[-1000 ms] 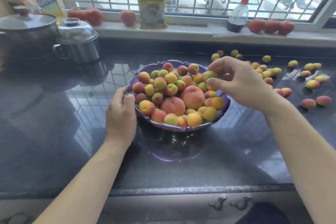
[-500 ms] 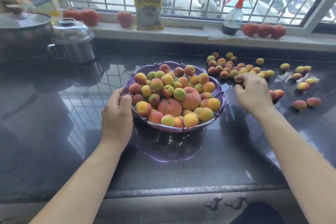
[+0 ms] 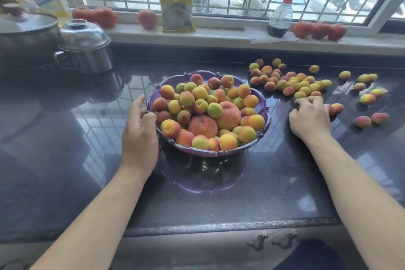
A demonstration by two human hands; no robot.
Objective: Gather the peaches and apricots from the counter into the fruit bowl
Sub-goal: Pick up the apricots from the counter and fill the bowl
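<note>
Apricots (image 3: 291, 84) lie right of the fruit bowl (image 3: 262, 103); the right hand (image 3: 310, 116) covers some, its grasp unclear. Left hand (image 3: 140, 136) grips the bowl's rim.

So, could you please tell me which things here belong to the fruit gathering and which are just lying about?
Job:
purple fruit bowl
loose apricots on the counter
left hand
right hand

Lying about:
steel pot
yellow packet
spray bottle
windowsill tomatoes

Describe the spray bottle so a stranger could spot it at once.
Look along the white windowsill behind the dark counter, toward its right side. The spray bottle stands there, left of three red fruits. It alone is clear plastic with a red trigger top.
</note>
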